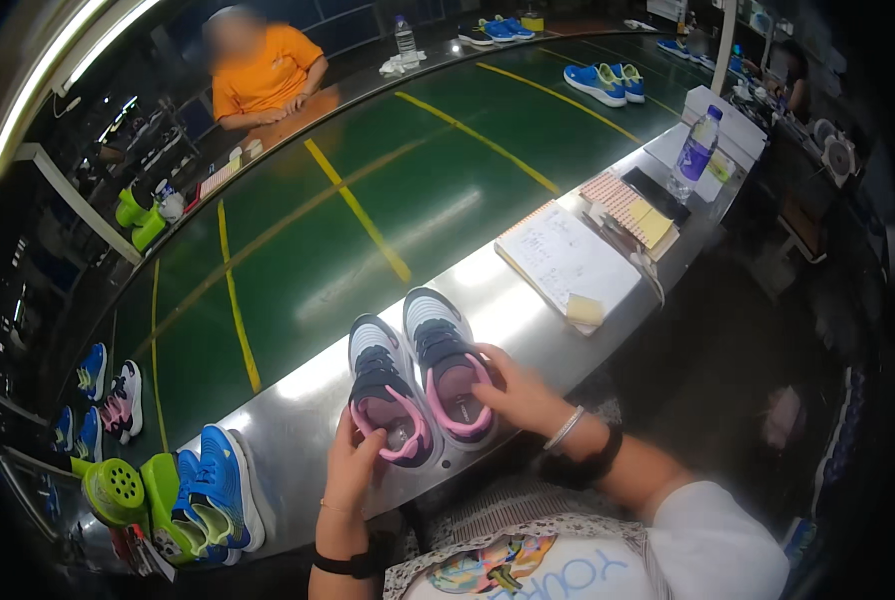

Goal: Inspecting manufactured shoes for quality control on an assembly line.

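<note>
A pair of white and navy sneakers with pink collars rests side by side on the metal ledge in front of me, toes pointing away. My left hand point(353, 455) grips the heel end of the left sneaker point(380, 365), its thumb hooked over the pink collar. Around the outer side of the right sneaker point(443, 345) my right hand point(513, 390) is closed, with the thumb inside the opening. Both shoes touch each other along their inner sides. The far fingers of each hand are partly hidden by the shoes.
Blue sneakers point(223, 485) stand on the ledge at left by a green plastic holder point(118, 490). A notebook point(568, 260) and water bottle point(696, 150) lie to the right. Beyond runs a green conveyor belt point(298, 220) with yellow stripes; a person in orange point(268, 75) sits across it.
</note>
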`<act>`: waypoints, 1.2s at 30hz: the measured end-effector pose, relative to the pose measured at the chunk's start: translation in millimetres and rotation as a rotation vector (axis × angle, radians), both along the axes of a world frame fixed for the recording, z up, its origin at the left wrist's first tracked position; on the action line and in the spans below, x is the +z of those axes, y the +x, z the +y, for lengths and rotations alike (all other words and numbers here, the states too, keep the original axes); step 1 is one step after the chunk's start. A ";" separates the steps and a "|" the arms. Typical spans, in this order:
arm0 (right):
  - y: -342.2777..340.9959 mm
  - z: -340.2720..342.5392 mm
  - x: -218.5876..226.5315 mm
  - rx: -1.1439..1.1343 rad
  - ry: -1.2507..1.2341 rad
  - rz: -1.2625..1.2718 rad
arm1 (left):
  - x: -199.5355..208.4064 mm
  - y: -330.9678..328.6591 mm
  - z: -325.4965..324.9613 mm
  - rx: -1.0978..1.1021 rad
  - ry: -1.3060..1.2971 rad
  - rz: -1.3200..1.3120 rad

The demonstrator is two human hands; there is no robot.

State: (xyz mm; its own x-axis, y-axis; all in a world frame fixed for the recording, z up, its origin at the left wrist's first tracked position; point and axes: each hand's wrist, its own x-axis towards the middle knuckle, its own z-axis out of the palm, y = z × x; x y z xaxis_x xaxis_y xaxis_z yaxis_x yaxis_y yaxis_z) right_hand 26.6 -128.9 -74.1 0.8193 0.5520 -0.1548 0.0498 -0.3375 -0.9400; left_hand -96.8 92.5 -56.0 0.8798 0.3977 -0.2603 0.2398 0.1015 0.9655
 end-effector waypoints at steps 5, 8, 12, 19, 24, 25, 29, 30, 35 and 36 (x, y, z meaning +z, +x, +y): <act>7.4 -16.1 -19.3 -0.192 0.766 0.621 | -14.8 0.8 -4.2 0.182 -0.532 -0.122; 0.8 -13.3 -19.2 -0.154 0.900 0.694 | -19.7 -3.0 -13.1 0.183 -0.756 -0.170; -3.0 -12.3 -20.9 -0.127 0.898 0.763 | -32.7 -5.0 -16.1 0.122 -0.832 -0.254; -6.7 -11.0 -22.5 -0.062 0.924 0.788 | -30.0 -3.5 -16.9 0.036 -0.858 -0.270; -7.2 -10.3 -17.0 -0.004 0.914 0.731 | -21.6 -7.2 -13.8 0.014 -0.838 -0.281; -6.0 -11.0 -15.6 -0.003 0.934 0.736 | -18.7 -7.1 -12.8 0.001 -0.835 -0.295; -2.9 -11.9 -8.4 0.051 0.836 0.419 | -32.8 -15.7 -1.7 -0.043 -0.508 -0.369; -5.8 -10.8 -4.8 0.055 0.760 0.238 | -29.6 -14.5 -4.5 -0.045 -0.508 -0.369; -5.9 -8.8 -14.6 0.108 0.709 -0.065 | -35.3 -11.1 -11.4 -0.062 -0.224 -0.443; -7.4 -7.8 -13.8 0.123 0.706 -0.091 | -39.3 -11.5 -12.3 -0.067 -0.183 -0.480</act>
